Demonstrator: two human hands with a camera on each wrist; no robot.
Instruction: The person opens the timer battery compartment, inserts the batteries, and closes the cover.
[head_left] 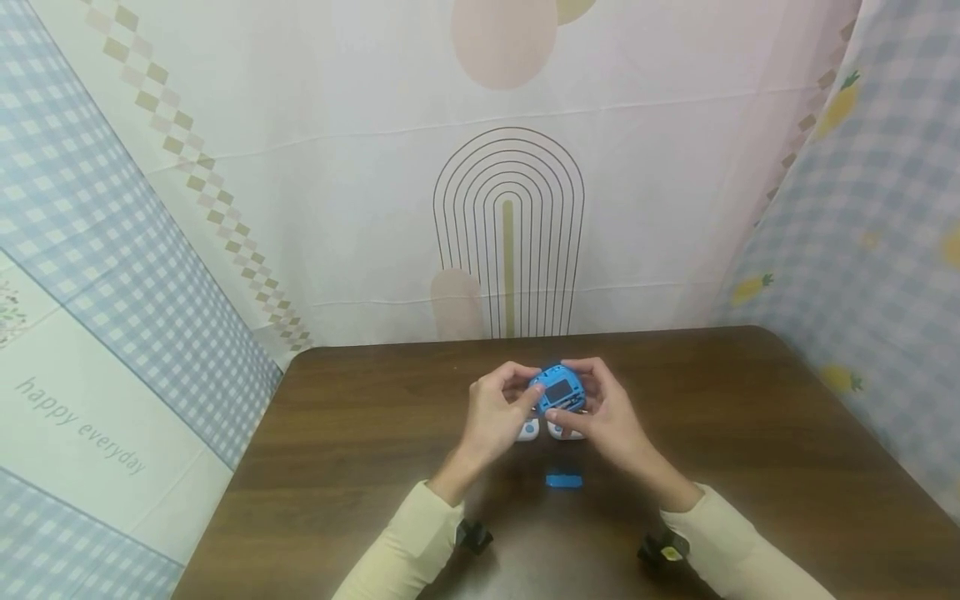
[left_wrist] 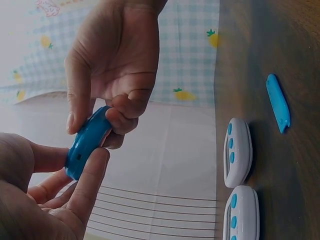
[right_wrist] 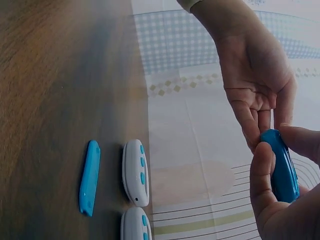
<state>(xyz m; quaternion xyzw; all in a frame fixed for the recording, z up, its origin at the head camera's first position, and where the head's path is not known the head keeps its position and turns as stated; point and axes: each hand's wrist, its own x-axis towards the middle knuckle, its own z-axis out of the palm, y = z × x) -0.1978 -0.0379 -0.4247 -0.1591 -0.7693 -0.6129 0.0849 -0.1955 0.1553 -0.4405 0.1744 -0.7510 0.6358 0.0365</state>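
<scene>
In the head view, the fingers of the left hand [head_left: 501, 408] and the right hand [head_left: 603, 412] cover the edges of the blue case [head_left: 558, 390], and its small dark window is too small to read. Both hands hide most of the two white pieces [head_left: 528, 430] on the bench [head_left: 750, 433]. In both wrist views the lower white piece [left_wrist: 242, 216] is cut off by the bottom edge.

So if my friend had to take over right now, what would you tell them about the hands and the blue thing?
Left hand: grips the blue device from its side.
Right hand: pinches the same blue device, held up above the table.
On the table: two white pieces with blue buttons side by side under the hands, and a small flat blue piece nearer the person.
Done: blue device is lifted.
Left: the three pieces on the table lie untouched.
</scene>
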